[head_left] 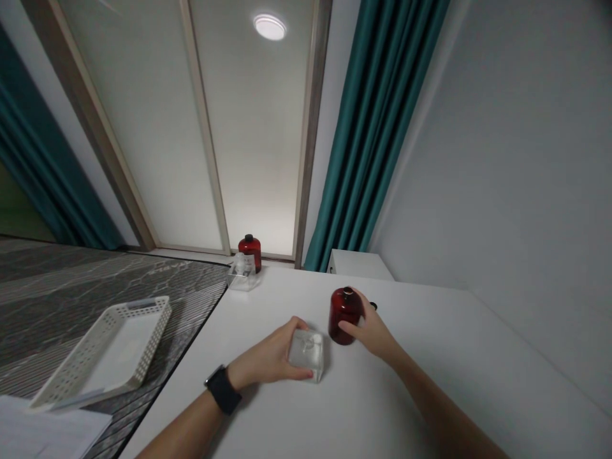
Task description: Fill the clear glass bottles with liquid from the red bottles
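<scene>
Left hand: our left hand [270, 361] wraps a clear square container [306, 354] from its left side, thumb along the near edge and fingers over the far edge, closed on it as it sits on the white table [430, 357].
Right hand: our right hand [370, 330] closes around the right side of a dark red bottle [343, 315], which stands upright on the table.
Where they sit: the 2 things stand just beside each other near the table's middle, the bottle behind and to the right of the clear container; we cannot tell whether they touch.
Bottle top: a small dark neck shows, and a little dark piece [373, 306] peeks out beyond our right hand; we cannot tell what it is.
Far edge: a 2nd red bottle [250, 250] and a 2nd clear container [243, 273] stand touching at the back, untouched.
Progress: we judge the near pair to be in hand but nothing lifted, opened or joined yet; the far pair waits.
Elsewhere: a white perforated basket [143, 344] lies on the dark patterned surface to the left, and a black watch [222, 389] sits on our left wrist.
</scene>
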`<action>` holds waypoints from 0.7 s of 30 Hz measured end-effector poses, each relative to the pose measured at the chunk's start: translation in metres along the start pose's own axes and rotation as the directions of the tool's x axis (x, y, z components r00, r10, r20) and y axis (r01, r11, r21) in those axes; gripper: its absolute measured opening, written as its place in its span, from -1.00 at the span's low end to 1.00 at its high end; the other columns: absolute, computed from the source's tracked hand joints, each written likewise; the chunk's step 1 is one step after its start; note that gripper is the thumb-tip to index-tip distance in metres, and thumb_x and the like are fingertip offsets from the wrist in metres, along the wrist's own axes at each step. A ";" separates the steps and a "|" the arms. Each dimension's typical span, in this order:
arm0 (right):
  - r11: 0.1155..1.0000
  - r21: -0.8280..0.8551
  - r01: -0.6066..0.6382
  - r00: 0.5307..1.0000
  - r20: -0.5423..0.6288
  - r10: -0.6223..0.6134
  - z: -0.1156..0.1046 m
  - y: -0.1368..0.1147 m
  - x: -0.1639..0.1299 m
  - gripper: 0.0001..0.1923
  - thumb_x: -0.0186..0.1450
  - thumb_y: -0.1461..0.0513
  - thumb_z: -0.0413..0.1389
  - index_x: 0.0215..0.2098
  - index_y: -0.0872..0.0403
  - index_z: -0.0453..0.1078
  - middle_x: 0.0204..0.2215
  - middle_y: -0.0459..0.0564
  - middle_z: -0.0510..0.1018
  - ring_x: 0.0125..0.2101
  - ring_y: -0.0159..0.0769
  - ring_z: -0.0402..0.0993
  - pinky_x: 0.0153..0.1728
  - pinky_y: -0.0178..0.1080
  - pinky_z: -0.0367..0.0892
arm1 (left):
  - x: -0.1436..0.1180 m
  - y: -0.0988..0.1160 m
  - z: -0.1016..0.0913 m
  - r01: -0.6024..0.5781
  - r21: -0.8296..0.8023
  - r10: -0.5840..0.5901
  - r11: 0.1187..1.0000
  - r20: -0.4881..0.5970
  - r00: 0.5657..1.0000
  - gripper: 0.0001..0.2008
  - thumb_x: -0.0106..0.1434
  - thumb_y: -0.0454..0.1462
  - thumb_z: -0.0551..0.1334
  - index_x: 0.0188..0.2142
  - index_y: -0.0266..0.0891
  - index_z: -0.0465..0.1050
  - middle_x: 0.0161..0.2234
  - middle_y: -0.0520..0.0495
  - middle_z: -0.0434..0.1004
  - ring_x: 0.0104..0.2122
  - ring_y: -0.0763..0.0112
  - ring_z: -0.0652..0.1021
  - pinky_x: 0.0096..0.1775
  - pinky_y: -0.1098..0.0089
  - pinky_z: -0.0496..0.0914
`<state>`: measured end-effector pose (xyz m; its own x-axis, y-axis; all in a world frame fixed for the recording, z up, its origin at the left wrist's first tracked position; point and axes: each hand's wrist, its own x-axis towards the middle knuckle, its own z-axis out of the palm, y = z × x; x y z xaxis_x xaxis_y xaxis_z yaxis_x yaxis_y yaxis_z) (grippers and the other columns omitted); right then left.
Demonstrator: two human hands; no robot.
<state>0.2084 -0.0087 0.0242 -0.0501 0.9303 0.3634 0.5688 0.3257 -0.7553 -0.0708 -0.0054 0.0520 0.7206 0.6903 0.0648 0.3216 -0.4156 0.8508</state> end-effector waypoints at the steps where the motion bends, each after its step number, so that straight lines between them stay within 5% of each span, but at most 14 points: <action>1: 0.999 0.048 -0.013 1.000 -0.007 0.014 0.004 0.003 0.002 -0.20 0.17 0.21 0.23 0.31 0.03 0.01 0.25 0.23 0.31 0.24 0.01 0.29 0.25 0.17 0.17 | 0.001 -0.001 -0.001 0.009 0.004 -0.009 1.000 -0.014 1.000 -0.45 0.05 -0.21 0.47 -0.06 -0.21 0.23 -0.17 -0.03 0.44 -0.22 0.28 0.46 -0.18 0.32 0.34; 6: 0.974 0.216 -0.063 0.996 -0.051 0.075 0.020 0.012 0.011 -0.12 0.14 0.20 0.29 0.35 -0.02 0.03 0.28 0.17 0.31 0.25 0.01 0.27 0.30 0.19 0.07 | 0.003 -0.007 -0.001 0.018 -0.009 -0.019 1.000 -0.080 0.997 -0.45 0.06 -0.22 0.45 -0.04 -0.20 0.23 -0.19 -0.02 0.45 -0.23 0.28 0.47 -0.22 0.35 0.35; 11: 0.984 0.172 -0.042 0.998 -0.036 0.049 0.013 0.007 0.005 -0.05 0.11 0.21 0.30 0.39 -0.02 -0.01 0.28 0.18 0.23 0.22 0.01 0.29 0.15 0.12 0.34 | 0.002 -0.009 0.000 -0.009 -0.006 0.009 1.000 -0.111 0.994 -0.45 0.06 -0.22 0.47 -0.05 -0.20 0.23 -0.17 -0.03 0.44 -0.24 0.30 0.46 -0.22 0.36 0.35; 14: 0.990 -0.043 0.134 0.974 -0.180 -0.139 -0.004 -0.007 -0.010 -0.23 0.24 0.24 0.19 0.37 0.00 0.06 0.23 0.23 0.27 0.15 0.01 0.36 -0.02 0.07 0.48 | 0.001 -0.007 -0.001 -0.015 -0.005 0.014 1.000 -0.105 0.994 -0.44 0.05 -0.23 0.48 -0.04 -0.20 0.23 -0.16 -0.03 0.44 -0.23 0.30 0.46 -0.21 0.35 0.35; 17: 0.910 -0.215 0.355 0.880 -0.250 -0.403 -0.009 -0.028 -0.029 -0.43 0.36 0.34 0.03 0.32 -0.02 0.17 0.02 0.17 0.52 0.01 -0.06 0.47 -0.02 0.06 0.47 | 0.001 -0.006 -0.001 -0.011 0.005 0.011 1.000 -0.104 0.995 -0.43 0.05 -0.22 0.48 -0.04 -0.20 0.24 -0.16 -0.03 0.44 -0.23 0.29 0.46 -0.21 0.35 0.35; 21: 0.835 -0.232 0.498 0.851 -0.051 -0.522 0.014 -0.048 -0.051 -0.34 0.36 0.44 -0.09 0.39 -0.04 0.06 0.08 0.11 0.54 0.09 -0.11 0.47 0.09 0.03 0.44 | 0.002 -0.007 0.003 -0.011 0.006 0.011 1.000 -0.112 0.994 -0.42 0.03 -0.21 0.49 -0.05 -0.21 0.24 -0.17 -0.03 0.44 -0.24 0.29 0.46 -0.22 0.35 0.34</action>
<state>0.1724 -0.0697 0.0338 -0.2977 0.6132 0.7317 0.6407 0.6965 -0.3230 -0.0698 -0.0026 0.0445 0.6510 0.7474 0.1325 0.3172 -0.4265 0.8471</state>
